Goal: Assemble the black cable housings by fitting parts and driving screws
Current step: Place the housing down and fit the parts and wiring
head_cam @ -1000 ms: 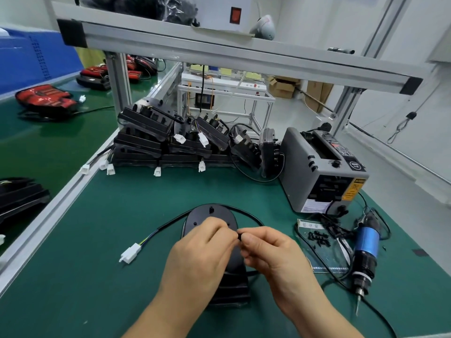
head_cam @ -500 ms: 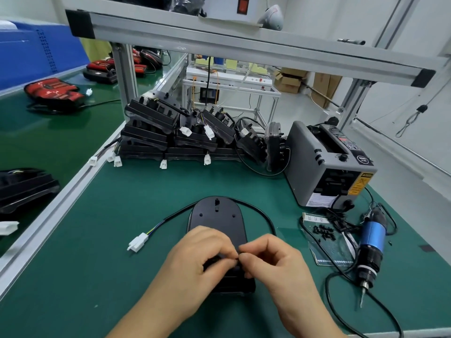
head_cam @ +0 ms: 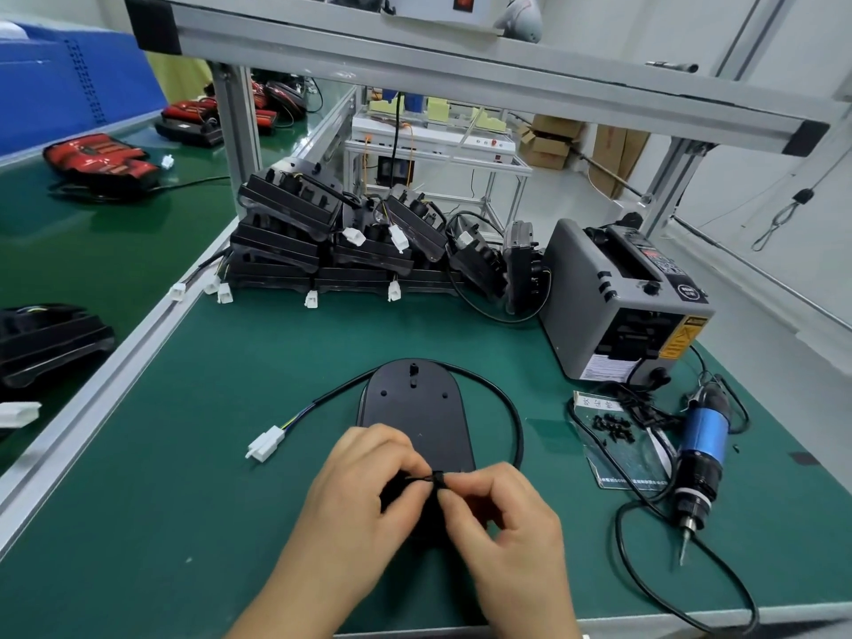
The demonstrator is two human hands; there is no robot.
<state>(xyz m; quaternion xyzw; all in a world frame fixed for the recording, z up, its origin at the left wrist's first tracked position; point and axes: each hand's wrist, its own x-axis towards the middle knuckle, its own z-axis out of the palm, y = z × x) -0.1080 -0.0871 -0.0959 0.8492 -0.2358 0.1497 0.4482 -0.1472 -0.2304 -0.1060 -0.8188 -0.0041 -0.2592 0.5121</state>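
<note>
Nearest us, our left hand and right hand meet over the near end of the black housing, which lies flat on the green tabletop. Each grip is closed in a pinch: the left on the cable where it reaches the housing, the right on a small black collar around it. Our fingers hide the seat below, so the collar could go in crooked if we press blind, and a hard tug could kink the cable. Further out, the cable loops round the housing to the white connector on the left, and dragging could whip that end about. To the right, loose screws lie beside the electric screwdriver, whose cord curls near our right wrist, so a snag could scatter them. Beyond, the stacked housings lean unevenly and a knock might slide them
</note>
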